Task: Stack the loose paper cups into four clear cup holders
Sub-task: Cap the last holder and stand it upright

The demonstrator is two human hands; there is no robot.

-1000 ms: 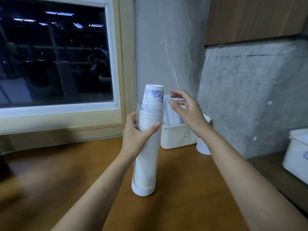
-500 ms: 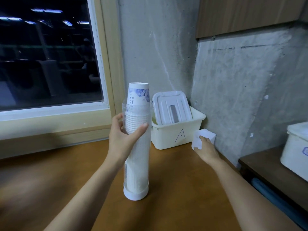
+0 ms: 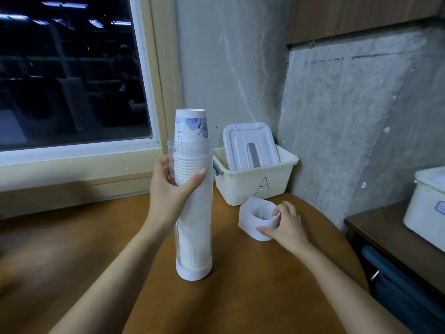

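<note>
- Clear cup holder [image 3: 195,213]: I am logging it standing upright near the middle of the wooden table [image 3: 252,297], its foot sitting in a white base cap [image 3: 193,272]
- Stack of paper cups [image 3: 192,169]: I am seeing it filling the holder from the base to the mouth; the topmost cup [image 3: 191,125], printed with blue flowers, is sticking out above the tube's rim
- Left hand [image 3: 168,189]: it is gripping the upper part of the holder, with the thumb lying across the front and the fingers curling round behind
- Right hand [image 3: 287,224]: it is gripping a loose white cap [image 3: 252,221], with the thumb pressing on the near outer wall and the fingertips hooking over the rim
- Loose white cap: it is lying on the table to the right of the holder and apart from it, just in front of the bin, with its open side facing upward
- Cream bin marked "A" [image 3: 255,186]: it is sitting in the corner against the concrete wall [image 3: 361,116], with a white lid [image 3: 250,145] leaning upright inside it
- White lidded box [image 3: 426,208]: it is resting on a dark side shelf [image 3: 385,235] at the right edge
- Window [image 3: 72,68]: its dark glass is reflecting ceiling lights behind the table on the left
</note>
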